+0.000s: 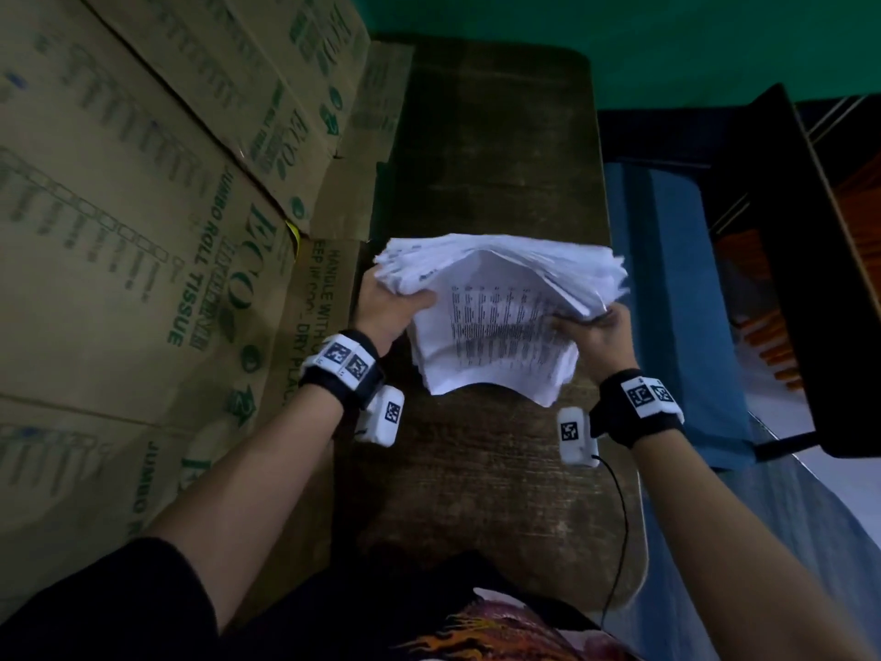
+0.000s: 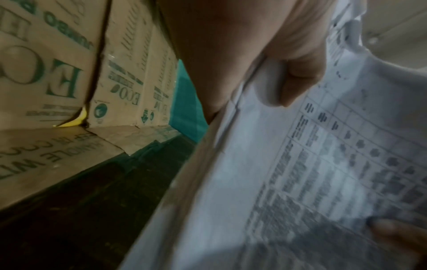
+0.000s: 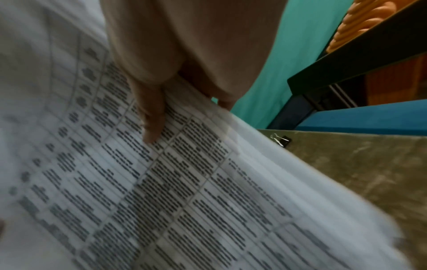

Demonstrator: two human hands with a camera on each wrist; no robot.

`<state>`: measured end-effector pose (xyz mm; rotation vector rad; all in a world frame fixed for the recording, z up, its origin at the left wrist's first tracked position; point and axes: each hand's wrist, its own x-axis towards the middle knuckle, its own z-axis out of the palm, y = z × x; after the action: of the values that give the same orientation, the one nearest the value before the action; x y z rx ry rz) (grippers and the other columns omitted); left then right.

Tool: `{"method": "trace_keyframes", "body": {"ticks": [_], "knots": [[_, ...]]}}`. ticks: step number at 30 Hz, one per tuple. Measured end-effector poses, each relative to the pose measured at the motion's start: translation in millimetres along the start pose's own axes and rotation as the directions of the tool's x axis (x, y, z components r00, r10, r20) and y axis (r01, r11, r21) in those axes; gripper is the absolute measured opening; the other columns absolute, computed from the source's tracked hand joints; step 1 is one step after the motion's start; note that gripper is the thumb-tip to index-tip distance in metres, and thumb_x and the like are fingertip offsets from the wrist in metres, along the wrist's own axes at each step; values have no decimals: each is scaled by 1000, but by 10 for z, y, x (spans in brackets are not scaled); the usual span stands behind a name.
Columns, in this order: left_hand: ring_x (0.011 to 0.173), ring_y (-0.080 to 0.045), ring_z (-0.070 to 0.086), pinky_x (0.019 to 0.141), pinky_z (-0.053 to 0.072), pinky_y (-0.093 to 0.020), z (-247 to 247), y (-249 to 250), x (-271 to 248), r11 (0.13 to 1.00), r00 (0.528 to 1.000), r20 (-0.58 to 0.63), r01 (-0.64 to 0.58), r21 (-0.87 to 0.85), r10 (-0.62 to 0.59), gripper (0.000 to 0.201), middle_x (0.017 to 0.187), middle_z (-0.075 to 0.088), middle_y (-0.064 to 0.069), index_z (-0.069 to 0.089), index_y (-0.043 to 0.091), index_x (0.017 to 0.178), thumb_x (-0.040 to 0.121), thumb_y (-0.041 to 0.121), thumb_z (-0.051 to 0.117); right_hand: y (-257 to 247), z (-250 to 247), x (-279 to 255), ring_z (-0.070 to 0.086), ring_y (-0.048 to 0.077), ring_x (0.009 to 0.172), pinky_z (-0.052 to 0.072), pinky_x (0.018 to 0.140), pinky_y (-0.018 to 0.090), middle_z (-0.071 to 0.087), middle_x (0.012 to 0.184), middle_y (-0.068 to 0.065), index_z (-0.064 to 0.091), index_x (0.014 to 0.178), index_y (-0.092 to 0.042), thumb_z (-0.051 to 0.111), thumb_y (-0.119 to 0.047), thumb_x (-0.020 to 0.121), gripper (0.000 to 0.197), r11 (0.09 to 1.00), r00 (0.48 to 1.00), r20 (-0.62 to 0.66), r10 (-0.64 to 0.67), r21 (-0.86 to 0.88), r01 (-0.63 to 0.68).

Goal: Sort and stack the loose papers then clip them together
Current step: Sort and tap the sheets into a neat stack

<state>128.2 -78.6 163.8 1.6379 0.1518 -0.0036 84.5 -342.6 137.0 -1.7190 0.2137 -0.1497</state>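
A thick stack of white printed papers [image 1: 496, 317] is held above the dark wooden table [image 1: 496, 150], its sheets uneven and fanned at the far edge. My left hand [image 1: 393, 305] grips the stack's left side, thumb on the top sheet [image 2: 298, 76]. At the stack's right side my right hand [image 1: 593, 329] grips it too, with the thumb [image 3: 152, 117] pressed on the printed table of the top page [image 3: 161, 182]. A black binder clip [image 3: 280, 139] lies on the table beyond the papers' right edge; the head view does not show it.
Stacked cardboard boxes [image 1: 143, 231] printed with green text line the table's left side. A blue surface [image 1: 677, 288] and a black-framed shelf with orange items [image 1: 786, 260] stand to the right. The green wall [image 1: 619, 35] is at the back.
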Motion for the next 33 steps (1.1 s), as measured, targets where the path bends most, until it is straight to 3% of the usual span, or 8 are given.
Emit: {"method": "trace_keyframes", "body": {"ticks": [3, 6, 10, 14, 21, 25, 28, 33], "knots": [[105, -26, 63, 91, 53, -48, -218, 8, 123, 999, 998, 31, -47, 25, 46, 64, 118, 63, -12, 59, 10, 112, 52, 6, 81, -169, -39, 94, 64, 2, 66, 56, 65, 24, 73, 69, -13, 75, 67, -26, 81, 7, 66, 33, 996, 994, 74, -82, 51, 78], [114, -10, 51, 87, 53, -22, -290, 202, 179, 962, 988, 74, -151, 227, 138, 90, 134, 42, 0, 42, 24, 130, 55, -5, 83, -355, -57, 160, 58, 0, 61, 50, 58, 21, 69, 66, -14, 78, 70, -20, 80, 10, 67, 30, 994, 985, 132, -111, -3, 112], [123, -11, 48, 104, 42, -40, -169, 338, 168, 752, 880, 450, -399, 524, 153, 76, 130, 52, 9, 52, 42, 121, 59, 21, 90, -538, -2, 214, 56, -11, 60, 44, 60, 11, 66, 60, -24, 74, 80, -13, 77, 13, 70, 28, 957, 939, 304, -164, -182, 226], [60, 11, 51, 64, 43, -17, -36, 200, 133, 884, 880, 472, -253, 392, 42, 40, 52, 59, 11, 62, 38, 52, 76, 9, 77, -586, 51, 180, 63, -5, 68, 49, 62, 15, 74, 75, -13, 77, 89, -18, 80, -2, 74, 22, 941, 924, 363, -123, -253, 225], [84, -19, 66, 76, 52, -38, -347, -144, 166, 953, 958, 255, 53, 300, -133, 18, 84, 71, -5, 71, 11, 82, 70, 2, 81, -54, -516, 32, 63, 19, 72, 52, 64, 33, 61, 70, -6, 66, 80, -24, 81, -25, 66, 21, 509, 945, 129, 302, -860, -45], [108, -29, 61, 98, 47, -52, -560, -359, 151, 947, 944, 174, 242, 211, -280, 46, 111, 69, -9, 69, 17, 101, 60, 20, 90, 132, -697, -148, 64, 0, 61, 50, 54, 17, 68, 73, 0, 68, 90, -8, 86, -6, 65, 31, 946, 966, 63, 249, -231, -228], [114, -31, 59, 100, 43, -59, -580, -627, 108, 919, 915, 95, 386, 86, -393, 81, 118, 68, -7, 67, 15, 112, 41, 39, 95, 365, -549, -240, 72, 16, 87, 57, 70, 27, 75, 98, 3, 66, 108, -8, 92, -23, 56, 60, 921, 932, 152, 330, 164, -353], [95, -23, 68, 87, 56, -45, -321, -648, -107, 941, 942, -148, 319, 114, -301, 39, 101, 72, -4, 70, 14, 98, 64, 19, 88, 364, -170, -286, 71, 18, 86, 54, 78, 40, 75, 93, 6, 68, 94, -5, 73, 6, 78, 20, 962, 965, -27, 262, 86, -259]]}}
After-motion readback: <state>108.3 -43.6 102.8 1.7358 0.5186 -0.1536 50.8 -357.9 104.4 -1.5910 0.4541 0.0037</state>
